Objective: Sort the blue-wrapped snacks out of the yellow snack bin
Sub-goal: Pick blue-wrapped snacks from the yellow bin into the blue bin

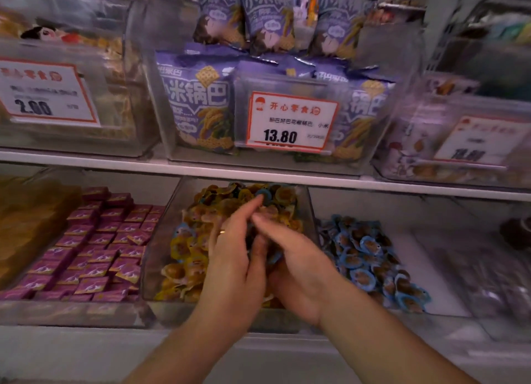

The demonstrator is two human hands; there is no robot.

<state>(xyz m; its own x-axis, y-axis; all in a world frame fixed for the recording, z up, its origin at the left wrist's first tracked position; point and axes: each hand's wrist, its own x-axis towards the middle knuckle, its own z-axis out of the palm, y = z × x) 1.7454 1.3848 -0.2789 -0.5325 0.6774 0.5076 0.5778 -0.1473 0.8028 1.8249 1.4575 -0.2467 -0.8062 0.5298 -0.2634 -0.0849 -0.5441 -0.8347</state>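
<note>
The snack bin point(161, 240) sits between boxed sweets point(94, 248) left and wrapped snacks point(370, 257) right.

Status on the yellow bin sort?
Both hands in yellow snack bin. Left hand reaching; right hand holds blue-wrapped snacks. Blue strays remain. Nothing blocking.

Your view is dim and soft, motion blur smearing the edges; the price tag point(291, 122) reads sharpest, and the shelf point(201, 169) bows from wide-angle distortion.
</note>
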